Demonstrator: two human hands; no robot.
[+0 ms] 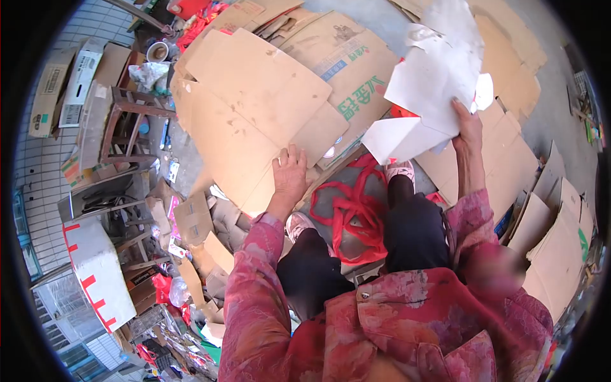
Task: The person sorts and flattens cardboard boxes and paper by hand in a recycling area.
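My left hand point(289, 175) lies flat, fingers spread, on the near edge of a flattened brown cardboard box point(245, 114). That box rests on a stack, over another cardboard sheet point(353, 73) with green printed characters. My right hand point(469, 130) grips the lower edge of a folded white cardboard piece point(439, 76), raised to the right of the stack; its thumb is partly hidden. Red patches show at the white piece's edges. Between my feet, a loose tangle of red strap point(356, 216) lies on the ground.
More flattened cardboard point(493, 153) lies to the right, with upright sheets point(557, 235) nearer me. On the left stand a wooden stool point(130, 124), a white board with red marks point(98, 274) and cartons point(54, 89) against a tiled wall. Mixed scraps cover the ground at lower left.
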